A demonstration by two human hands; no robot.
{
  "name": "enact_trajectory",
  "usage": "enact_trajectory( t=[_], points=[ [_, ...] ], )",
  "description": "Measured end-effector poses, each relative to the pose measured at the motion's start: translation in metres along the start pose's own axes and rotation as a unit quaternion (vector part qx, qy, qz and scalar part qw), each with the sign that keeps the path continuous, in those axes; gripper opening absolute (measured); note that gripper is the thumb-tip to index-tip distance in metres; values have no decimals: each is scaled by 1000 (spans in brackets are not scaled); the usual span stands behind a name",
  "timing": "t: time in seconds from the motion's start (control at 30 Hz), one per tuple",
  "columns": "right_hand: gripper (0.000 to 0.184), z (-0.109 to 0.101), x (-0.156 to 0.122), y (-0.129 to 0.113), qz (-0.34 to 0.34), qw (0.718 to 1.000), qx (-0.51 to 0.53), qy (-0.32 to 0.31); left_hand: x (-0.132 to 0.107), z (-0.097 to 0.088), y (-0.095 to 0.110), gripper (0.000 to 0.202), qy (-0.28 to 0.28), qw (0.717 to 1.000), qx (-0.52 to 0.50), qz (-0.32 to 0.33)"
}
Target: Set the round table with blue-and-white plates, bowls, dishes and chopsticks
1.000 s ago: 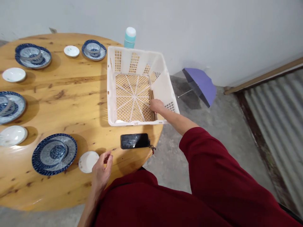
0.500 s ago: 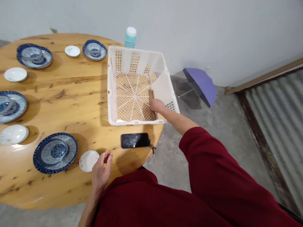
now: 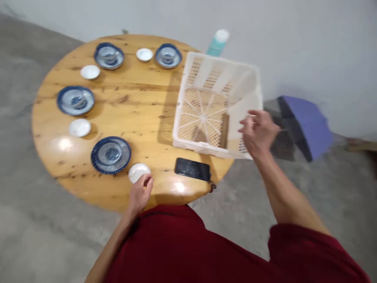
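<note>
My left hand (image 3: 142, 191) rests at the table's near edge, fingers loosely bent and apart, holding nothing visible. It overlaps the edge of a small white dish (image 3: 138, 171); whether it touches is unclear. My right hand (image 3: 259, 131), blurred, is raised over the right rim of a white plastic basket (image 3: 203, 148). Its fingers are half curled and spread, and nothing shows in them. Inside the basket, a bundle of brown chopsticks (image 3: 224, 131) lies along the right side. Left of the white dish sits a blue-patterned plate (image 3: 96, 159) with a matching bowl (image 3: 112, 153) on it.
A black phone (image 3: 192, 169) lies in front of the basket on the round wooden table (image 3: 141, 114). More blue plates with bowls and small white dishes (image 3: 90, 72) line the table's far and left side. Behind the basket stands a turquoise bottle (image 3: 216, 47); an open purple umbrella (image 3: 308, 124) is on the floor.
My right hand has come up off the chopsticks and out to the basket's right side. The chopsticks still show in the basket. The view has shifted, bringing in more of the table's left side.
</note>
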State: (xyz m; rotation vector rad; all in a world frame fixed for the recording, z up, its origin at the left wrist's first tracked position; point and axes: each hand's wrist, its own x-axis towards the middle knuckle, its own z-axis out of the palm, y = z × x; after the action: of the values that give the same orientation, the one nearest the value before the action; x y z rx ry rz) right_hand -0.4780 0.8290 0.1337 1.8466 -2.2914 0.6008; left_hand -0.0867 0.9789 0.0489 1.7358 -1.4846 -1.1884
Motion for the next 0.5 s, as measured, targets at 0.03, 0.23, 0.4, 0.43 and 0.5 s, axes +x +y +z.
enact_trajectory(
  t=[0.03,0.23,0.4,0.43,0.5],
  points=[
    [46,-5,-19,-6,14,996,66,50,-4,-3,-2,31,0,1000,-1,1],
    [40,14,-182,-51,22,979,183,-86,-29,-30,-23,28,-2,1000,8,-30],
    [53,52,-323,-80,189,909,284,-238,-47,-55,-47,29,-8,999,10,-35],
    [54,56,-345,-82,236,890,300,-251,-50,-60,-52,30,-10,999,12,-34],
    [53,58,-380,-85,324,854,328,-242,-54,-70,-61,30,-15,999,18,-33]
  ],
)
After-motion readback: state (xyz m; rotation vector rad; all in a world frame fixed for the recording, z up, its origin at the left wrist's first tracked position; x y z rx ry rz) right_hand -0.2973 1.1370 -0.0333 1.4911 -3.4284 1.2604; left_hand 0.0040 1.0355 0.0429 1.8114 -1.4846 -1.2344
